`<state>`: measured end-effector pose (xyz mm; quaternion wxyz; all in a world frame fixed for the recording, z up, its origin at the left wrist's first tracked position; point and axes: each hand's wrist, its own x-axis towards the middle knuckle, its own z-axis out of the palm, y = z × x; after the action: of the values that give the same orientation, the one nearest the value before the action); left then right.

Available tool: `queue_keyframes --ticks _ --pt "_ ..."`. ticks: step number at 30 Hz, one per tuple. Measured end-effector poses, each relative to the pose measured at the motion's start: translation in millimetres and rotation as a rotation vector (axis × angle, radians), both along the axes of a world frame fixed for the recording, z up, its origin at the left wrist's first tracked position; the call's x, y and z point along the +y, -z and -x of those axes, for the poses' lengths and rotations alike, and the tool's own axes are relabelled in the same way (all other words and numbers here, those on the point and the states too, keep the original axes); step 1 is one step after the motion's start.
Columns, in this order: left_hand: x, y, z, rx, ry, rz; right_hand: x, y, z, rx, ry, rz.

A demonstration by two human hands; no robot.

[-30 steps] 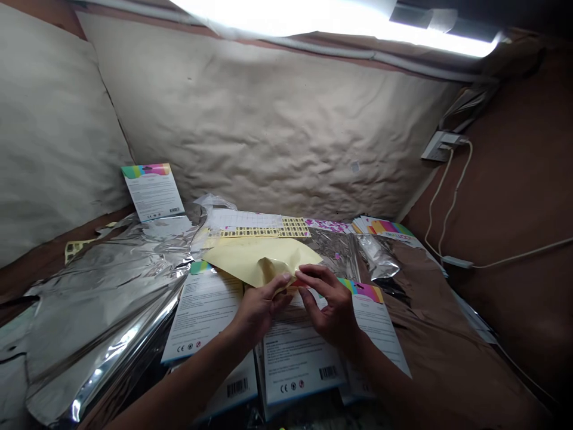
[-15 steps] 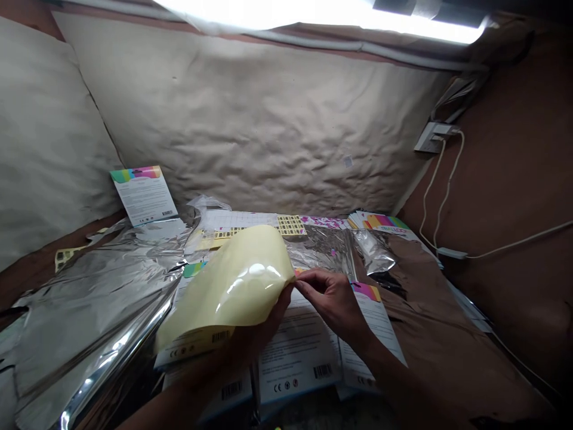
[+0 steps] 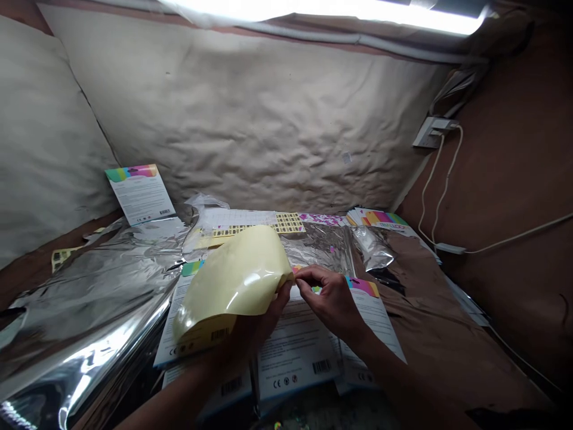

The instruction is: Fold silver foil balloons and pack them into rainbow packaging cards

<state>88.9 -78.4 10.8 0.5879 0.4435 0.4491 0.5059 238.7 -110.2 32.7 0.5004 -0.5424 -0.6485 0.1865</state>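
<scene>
My left hand (image 3: 274,307) grips a glossy pale yellow sheet (image 3: 237,269) by its right end; the sheet curls over to the left and hides part of that hand. Thumb and forefinger of my right hand (image 3: 333,298) are pinched together right at the same end of the sheet. Whatever lies between those fingertips is too small to make out. Under both hands lie several printed packaging cards, among them a middle card (image 3: 295,352) and a right card (image 3: 373,322), with text, barcodes and colourful tops.
Silver foil (image 3: 102,286) spreads across the left. Another card (image 3: 139,194) leans on the back wall. Behind the hands lie yellow label sheets (image 3: 290,223) and a stack of cards (image 3: 380,219). A clear bag (image 3: 373,248) sits at right, near a cable (image 3: 514,237).
The yellow sheet has curled more tightly, its lower left end drawing up and inward. Both hands stay nearly in place, and the view has shifted slightly.
</scene>
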Motion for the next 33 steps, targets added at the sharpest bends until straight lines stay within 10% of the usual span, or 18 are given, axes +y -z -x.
queue_keyframes --ticks 4,19,24,33 --pt "1.7 1.3 1.1 0.259 -0.098 -0.286 0.1 0.4 1.0 0.005 -0.031 0.008" --pt "1.3 -5.5 -1.6 0.181 -0.078 -0.217 6.2 5.9 -2.7 0.166 -0.018 0.183" --pt "15.0 -3.6 4.7 -0.09 -0.074 0.05 10.6 1.9 -7.8 0.187 0.09 0.142" --pt "39.0 24.2 2.2 -0.344 -0.08 0.209 20.8 20.0 -4.8 -0.574 0.022 -0.221"
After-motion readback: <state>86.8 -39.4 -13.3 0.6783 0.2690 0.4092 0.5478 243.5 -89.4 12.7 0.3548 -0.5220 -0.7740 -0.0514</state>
